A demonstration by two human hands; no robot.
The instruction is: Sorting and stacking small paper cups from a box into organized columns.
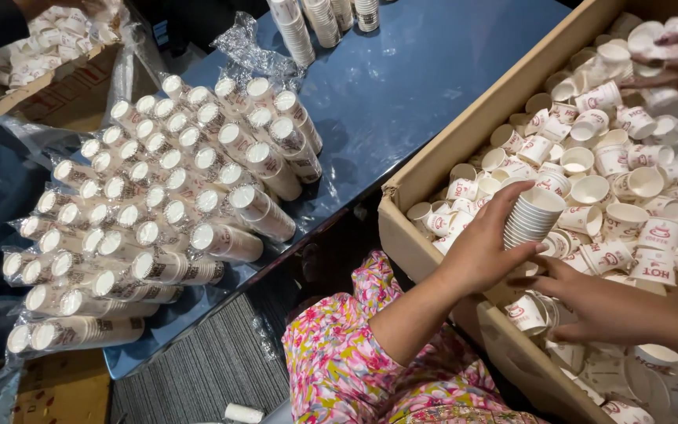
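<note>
My left hand [480, 251] is closed around a short nested stack of white paper cups [534, 216] with red print, held just above the near edge of a large cardboard box [433, 169]. The box is full of loose white paper cups [629, 204] lying every way. My right hand [590, 302] comes in from the right, low over the cups just below the stack, fingers spread and pointing left; I see nothing gripped in it. A pink floral sleeve [347, 361] covers my left upper arm.
Many plastic-wrapped sleeves of stacked cups [166, 204] lie piled on a dark blue table [417, 78]. More cup stacks [308, 23] stand at its far edge. Another person's hands [672, 59] handle cups at the box's far right. A second carton [56, 78] sits top left.
</note>
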